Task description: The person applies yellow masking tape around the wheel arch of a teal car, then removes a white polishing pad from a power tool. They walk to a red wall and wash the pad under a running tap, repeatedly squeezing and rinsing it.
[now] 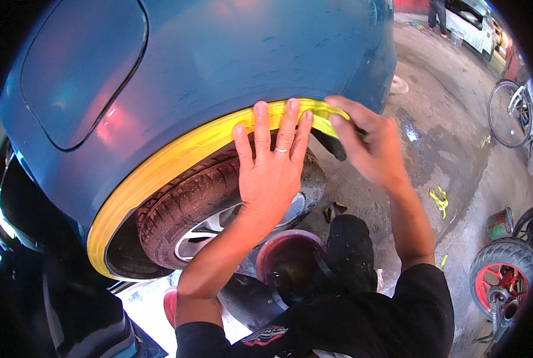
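Wide yellow tape [159, 166] follows the curved wheel arch of a blue car body [236, 53]. My left hand [272, 164] lies over the arch with its fingers spread, the fingertips pressing on the tape; a ring shows on one finger. To its right, my right hand [371, 140] pinches the tape's far end between thumb and fingers, partly blurred. Beneath the arch sits a dirty tyre [180, 209] on a silver rim [213, 225]. A dark flap hangs behind the tape, near my right hand.
A reddish bucket [265, 253] stands between my legs. Yellow scraps [439, 201] lie on the concrete floor [433, 143]. At right are a loose wheel with a red rim [505, 277], a rusty can [500, 224] and a bicycle [511, 113]. Another person's legs [438, 17] show far off.
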